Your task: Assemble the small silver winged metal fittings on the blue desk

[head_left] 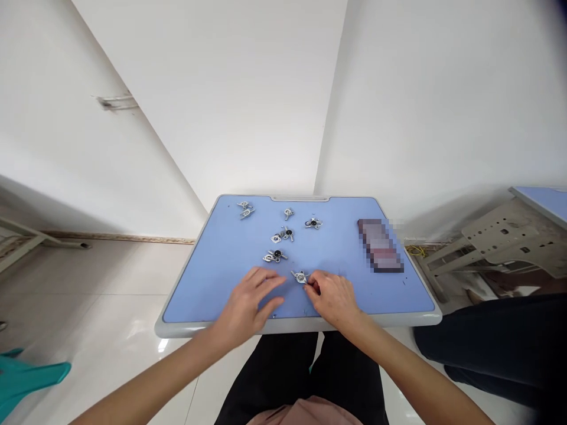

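Observation:
Near the front of the blue table my right hand (332,293) pinches the edge of a small silver metal part (301,277) between thumb and fingers. The part has a flat plate and a thin arm pointing left. To its left, my left hand (252,301) hovers with thumb and fingers apart, holding nothing. Just beyond the left hand lies a silver part with a black round piece (277,254). Farther up the table is another black-centred metal part (289,232), beside a small flat plate (276,238).
The blue table (204,277) has a grey raised rim. More metal parts (245,209) lie at its back left, with one (289,213) at back centre and another (313,224) right of it. A blurred-out phone-like object (381,246) lies at right. A teal stool (31,378) stands left.

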`<state>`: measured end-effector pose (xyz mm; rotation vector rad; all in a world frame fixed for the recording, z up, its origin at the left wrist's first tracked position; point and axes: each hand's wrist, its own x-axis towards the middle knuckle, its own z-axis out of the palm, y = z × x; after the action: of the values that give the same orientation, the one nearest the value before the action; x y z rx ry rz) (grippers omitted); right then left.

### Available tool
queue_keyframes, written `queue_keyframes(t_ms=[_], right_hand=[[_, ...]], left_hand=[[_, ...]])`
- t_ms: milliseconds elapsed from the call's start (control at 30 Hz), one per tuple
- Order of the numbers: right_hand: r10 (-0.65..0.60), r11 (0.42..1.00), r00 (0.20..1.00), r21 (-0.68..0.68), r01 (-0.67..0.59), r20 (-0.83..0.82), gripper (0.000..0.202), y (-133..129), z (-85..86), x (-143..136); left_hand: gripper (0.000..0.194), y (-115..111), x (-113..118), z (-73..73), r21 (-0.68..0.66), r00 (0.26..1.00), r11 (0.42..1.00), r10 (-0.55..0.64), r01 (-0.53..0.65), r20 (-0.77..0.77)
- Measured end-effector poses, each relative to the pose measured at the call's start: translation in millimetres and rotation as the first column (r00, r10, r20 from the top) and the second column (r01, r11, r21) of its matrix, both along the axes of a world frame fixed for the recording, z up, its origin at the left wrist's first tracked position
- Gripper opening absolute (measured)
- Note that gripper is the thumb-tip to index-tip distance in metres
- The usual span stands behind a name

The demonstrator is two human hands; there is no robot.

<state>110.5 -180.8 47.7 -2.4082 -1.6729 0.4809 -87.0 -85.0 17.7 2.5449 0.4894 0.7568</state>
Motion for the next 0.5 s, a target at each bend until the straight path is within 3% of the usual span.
queue_keyframes(t_ms=[100, 200, 267, 367, 500], right_hand=[[-0.010, 1.000, 0.997, 0.027, 0.012, -0.077, 0.018, -2, 0.2, 4], [0.025, 0.998, 0.993, 0.060, -0.019, -0.114, 0.037, -1, 0.0, 9], [0.077, 0.995, 0.992, 0.071, -0.069, -0.105, 0.038, 0, 0.1, 12], [0.149, 0.988, 0.986, 0.056, -0.145, -0.071, 0.015, 4, -0.2, 13], [0.196, 0.979, 0.976, 0.075, -0.190, -0.096, 0.017, 11, -1.4, 7]], left_hand=[[0.050, -16, -16, -12.7, 0.199, 0.991, 0.980, 0.022, 0.005, -0.134], [0.070, -25, -6, -22.9, 0.318, 0.969, 0.947, 0.038, 0.043, -0.245], [0.082, -25, 10, -24.2, 0.345, 0.958, 0.935, 0.022, 0.081, -0.286], [0.093, -20, 30, -19.7, 0.332, 0.947, 0.934, -0.019, 0.130, -0.319], [0.094, -13, 32, -14.8, 0.273, 0.941, 0.946, -0.081, 0.177, -0.330]])
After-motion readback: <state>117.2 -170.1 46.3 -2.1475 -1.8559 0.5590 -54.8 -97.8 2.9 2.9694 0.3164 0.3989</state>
